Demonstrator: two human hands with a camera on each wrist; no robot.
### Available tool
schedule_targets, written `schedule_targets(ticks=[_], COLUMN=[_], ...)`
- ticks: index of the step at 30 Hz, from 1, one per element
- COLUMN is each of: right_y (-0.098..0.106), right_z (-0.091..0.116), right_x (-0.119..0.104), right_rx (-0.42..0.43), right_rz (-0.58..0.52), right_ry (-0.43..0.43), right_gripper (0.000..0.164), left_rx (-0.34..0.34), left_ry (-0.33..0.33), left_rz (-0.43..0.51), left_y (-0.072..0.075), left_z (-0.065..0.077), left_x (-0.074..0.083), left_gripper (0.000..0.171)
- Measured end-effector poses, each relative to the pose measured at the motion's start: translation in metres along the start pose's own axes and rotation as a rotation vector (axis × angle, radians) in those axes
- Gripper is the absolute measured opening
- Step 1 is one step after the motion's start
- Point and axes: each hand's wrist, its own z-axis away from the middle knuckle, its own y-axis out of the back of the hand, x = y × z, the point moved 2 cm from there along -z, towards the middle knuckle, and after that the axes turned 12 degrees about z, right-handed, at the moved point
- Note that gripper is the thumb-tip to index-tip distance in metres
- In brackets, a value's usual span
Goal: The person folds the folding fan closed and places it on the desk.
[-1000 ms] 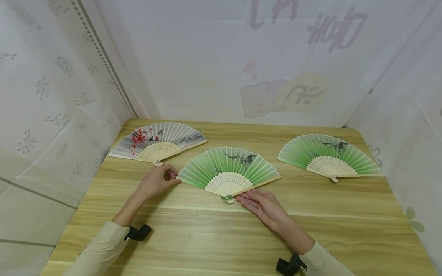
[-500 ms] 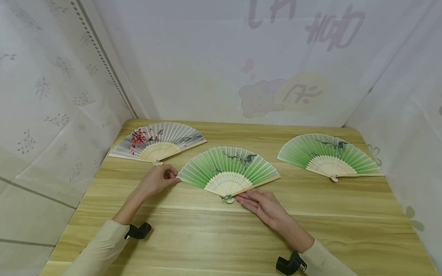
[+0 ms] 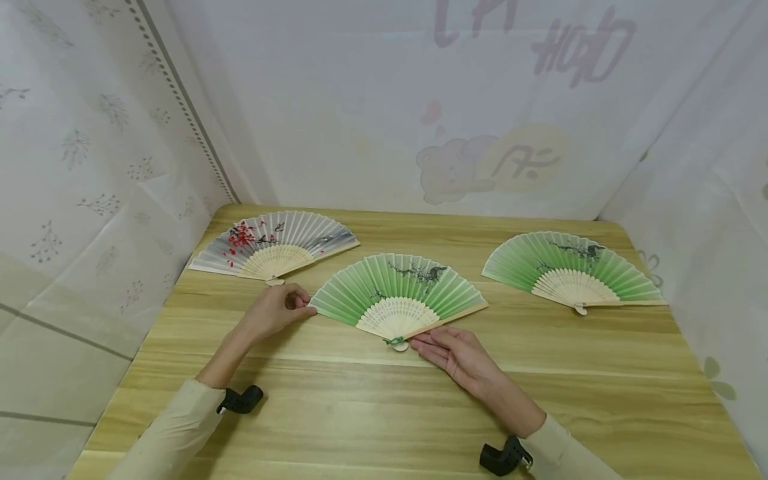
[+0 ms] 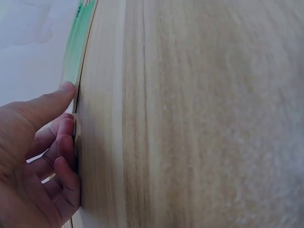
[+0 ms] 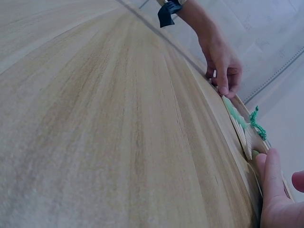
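Observation:
In the head view, an open green folding fan (image 3: 399, 293) with a dark branch print and pale ribs lies at the middle of the wooden table. A green cord (image 5: 257, 122) is tied near its pivot. My left hand (image 3: 277, 312) pinches the fan's left end, thumb on top, its other fingers loosely curled at the table. Below the pivot's right side, my right hand (image 3: 459, 363) holds the lower right guard stick, some fingertips hidden under the fan's edge. In the right wrist view only part of that hand shows.
A grey folding fan (image 3: 276, 247) with red blossoms lies spread at the back left, close to my left hand. Another green folding fan (image 3: 573, 270) lies spread at the back right. White printed curtains surround the wooden table (image 3: 360, 413) on three sides.

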Motion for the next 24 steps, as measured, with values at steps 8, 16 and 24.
schedule_targets(ticks=[8, 16, 24], right_y=[0.0009, 0.0014, 0.0008], right_z=[-0.0008, -0.0026, -0.0078], right_x=[0.0001, -0.001, -0.0038], right_rx=[-0.001, -0.008, 0.018], right_rz=[0.003, 0.003, 0.023], right_ry=[-0.006, -0.014, -0.025], right_gripper=[0.033, 0.036, 0.027], left_rx=[-0.004, -0.036, -0.04], left_ry=[-0.008, -0.048, -0.094], left_rz=[-0.028, -0.028, -0.033], left_y=[-0.0006, 0.0008, 0.0008], left_z=[-0.0022, -0.004, -0.004], left_x=[-0.0007, -0.0021, -0.0038], left_gripper=[0.018, 0.014, 0.013])
